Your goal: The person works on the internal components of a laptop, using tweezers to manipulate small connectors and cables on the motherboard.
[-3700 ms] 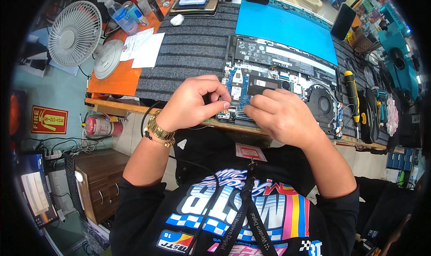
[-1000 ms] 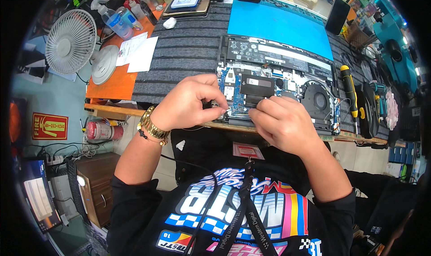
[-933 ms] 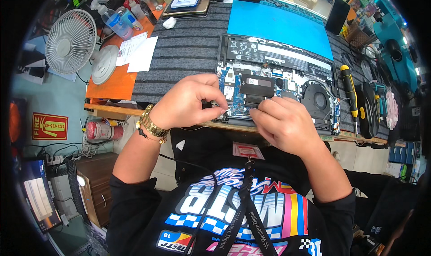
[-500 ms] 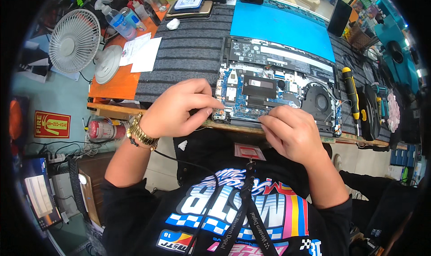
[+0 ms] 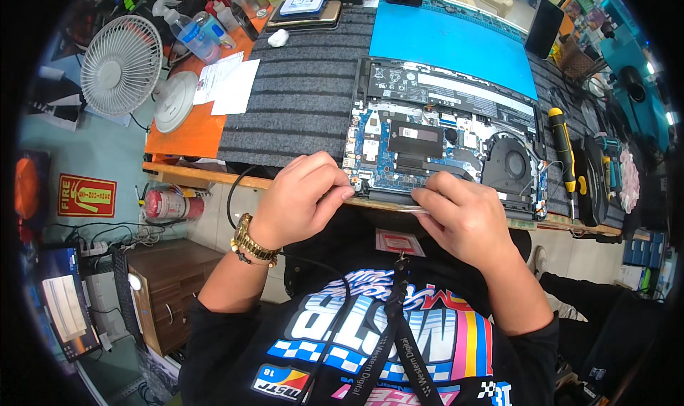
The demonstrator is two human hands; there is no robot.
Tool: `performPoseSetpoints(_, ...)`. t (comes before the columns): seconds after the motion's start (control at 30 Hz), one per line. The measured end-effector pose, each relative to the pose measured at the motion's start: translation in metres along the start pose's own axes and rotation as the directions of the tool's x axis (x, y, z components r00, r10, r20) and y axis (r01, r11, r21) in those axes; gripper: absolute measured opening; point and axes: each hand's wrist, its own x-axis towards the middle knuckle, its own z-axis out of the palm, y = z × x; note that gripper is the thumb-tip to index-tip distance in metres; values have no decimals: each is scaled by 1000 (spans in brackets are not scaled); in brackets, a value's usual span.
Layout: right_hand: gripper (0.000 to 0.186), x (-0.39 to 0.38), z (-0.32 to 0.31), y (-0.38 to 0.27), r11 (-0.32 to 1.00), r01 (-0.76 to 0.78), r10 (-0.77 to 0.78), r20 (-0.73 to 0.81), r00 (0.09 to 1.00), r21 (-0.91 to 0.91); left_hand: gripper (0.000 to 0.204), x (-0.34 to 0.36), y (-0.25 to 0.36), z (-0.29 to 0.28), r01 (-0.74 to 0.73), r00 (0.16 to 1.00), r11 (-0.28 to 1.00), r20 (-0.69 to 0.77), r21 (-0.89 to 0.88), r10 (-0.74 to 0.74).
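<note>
An opened laptop base (image 5: 385,169) lies on the grey striped mat, its inner parts bare. Its long black battery (image 5: 456,96) runs along the far side, and a round fan (image 5: 507,161) sits at the right. My left hand (image 5: 303,199) is at the near left corner of the base, thumb and index finger pinched together; anything between them is too small to make out. At the middle of the near edge, my right hand (image 5: 459,217) has its fingers curled and pressed together at the rim. What its fingertips grip is hidden.
A blue mat (image 5: 449,43) lies beyond the laptop. To the right are a yellow and black screwdriver (image 5: 561,146) and a black tool pouch (image 5: 591,171). A white fan (image 5: 121,68), papers (image 5: 235,85) and a spray bottle (image 5: 192,37) stand left. A black cable (image 5: 231,199) hangs beside my left wrist.
My left hand has come down toward me, its fingers now more curled at the laptop's corner. The right hand stays at the near edge. The whole view has shifted slightly.
</note>
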Motion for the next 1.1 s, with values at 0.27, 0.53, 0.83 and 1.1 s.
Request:
performPoseSetpoints(0.27,35,-1,1,2,1000,14,-14,9,1000,13,14,1,6,7,82,996,996,-26,36,-81)
performPoseSetpoints(0.53,34,-2,3,3,999,28,-27,-21,999,35,19,10,19,10,261,964,965,-57,5,-261)
performPoseSetpoints(0.83,33,-3,5,3,999,15,-13,-35,999,44,27,10,27,8,520,850,834,14,-184,-527)
performPoseSetpoints(1.1,32,-2,6,5,998,33,-32,-35,999,48,34,15,19,8,562,819,790,29,-246,-573)
